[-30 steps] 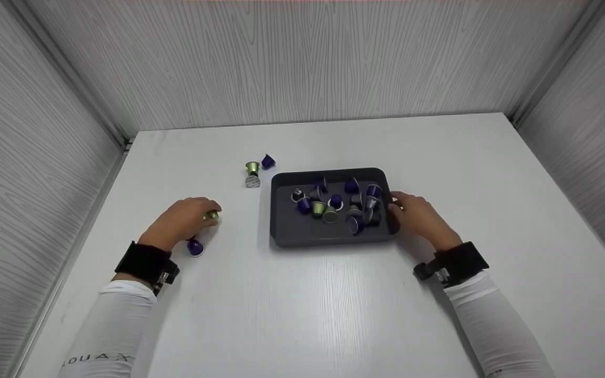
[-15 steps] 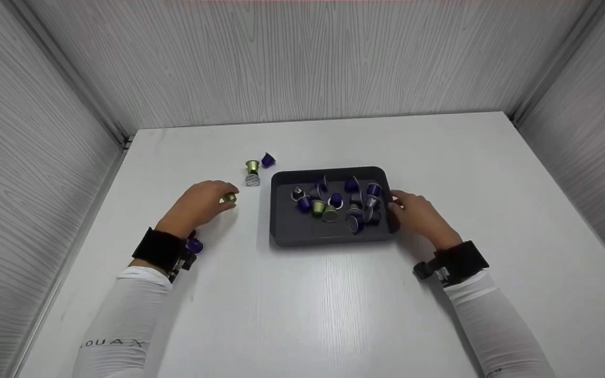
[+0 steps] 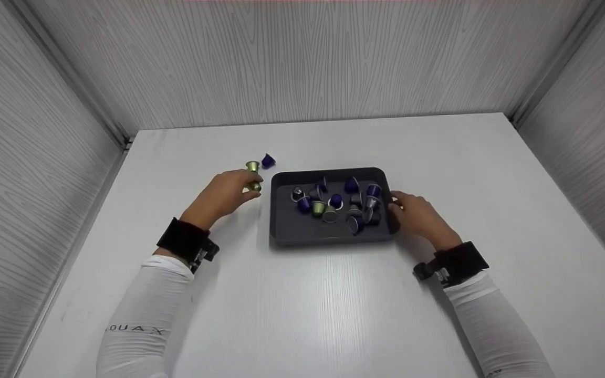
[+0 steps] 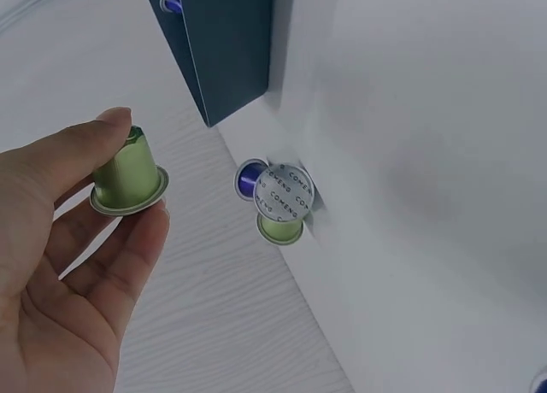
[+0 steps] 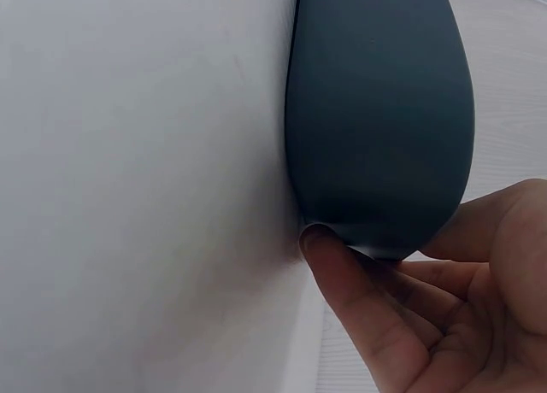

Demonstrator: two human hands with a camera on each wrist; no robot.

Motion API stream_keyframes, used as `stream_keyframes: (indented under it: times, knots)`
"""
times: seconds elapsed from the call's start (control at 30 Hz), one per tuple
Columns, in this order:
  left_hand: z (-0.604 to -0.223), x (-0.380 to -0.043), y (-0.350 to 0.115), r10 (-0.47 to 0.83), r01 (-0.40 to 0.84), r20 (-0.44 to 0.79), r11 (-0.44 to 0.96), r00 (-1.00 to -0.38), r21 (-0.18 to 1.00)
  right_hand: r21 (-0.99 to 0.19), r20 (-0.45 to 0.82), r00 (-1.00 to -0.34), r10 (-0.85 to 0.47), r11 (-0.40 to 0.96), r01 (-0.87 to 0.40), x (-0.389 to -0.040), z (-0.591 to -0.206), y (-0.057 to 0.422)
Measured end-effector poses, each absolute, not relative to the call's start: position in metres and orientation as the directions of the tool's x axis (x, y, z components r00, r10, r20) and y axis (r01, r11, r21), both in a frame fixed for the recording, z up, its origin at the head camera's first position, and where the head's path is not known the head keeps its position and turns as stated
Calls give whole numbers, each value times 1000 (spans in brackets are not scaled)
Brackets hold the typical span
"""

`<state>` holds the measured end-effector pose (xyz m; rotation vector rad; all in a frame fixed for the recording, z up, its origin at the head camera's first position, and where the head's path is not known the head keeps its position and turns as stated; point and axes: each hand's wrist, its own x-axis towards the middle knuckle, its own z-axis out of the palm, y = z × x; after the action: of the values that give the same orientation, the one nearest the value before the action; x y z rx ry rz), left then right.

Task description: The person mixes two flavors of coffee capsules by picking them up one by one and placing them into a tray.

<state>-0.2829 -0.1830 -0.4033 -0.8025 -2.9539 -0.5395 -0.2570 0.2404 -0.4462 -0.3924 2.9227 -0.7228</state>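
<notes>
My left hand [image 3: 223,194] pinches a green coffee capsule [image 4: 128,178] between thumb and fingers, rim downward in the left wrist view. Just beyond the hand are loose capsules: a green capsule [image 3: 252,166], a purple capsule [image 3: 268,161] and a capsule with a printed silver lid [image 4: 285,193]. My right hand [image 3: 418,212] grips the right end of the dark grey tray [image 3: 302,234]; in the right wrist view a fingertip [image 5: 318,239] presses low on the tray's outer wall. Several purple, green and silver capsules [image 3: 319,208] lie inside the tray.
The white tabletop [image 3: 302,304] carries the tray near its middle. A grey wood-grain panel [image 3: 302,63] stands along the back, with more panels at both sides. Part of another capsule [image 4: 540,384] shows at the lower right corner of the left wrist view.
My left hand has carried the green capsule right and toward the back, close to the loose capsules. The right hand and the tray have stayed in place.
</notes>
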Motion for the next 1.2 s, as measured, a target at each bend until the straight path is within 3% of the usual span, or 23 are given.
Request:
stream_keyframes:
  times: [0.33,0.67,1.2]
  knots:
    - [-399,-287,-155,513,523,127,782,-849,340,-478,-4,-960,-281,843,-245,-257,-448,242]
    - [-404,-289,-129,588,608,170,722,-790,331,-480,-2,-958,-285,841,-249,-256,-448,241]
    - [-418,-278,-92,711,687,43,661,-702,303,-475,-23,-961,-275,849,-231,-255,-445,239]
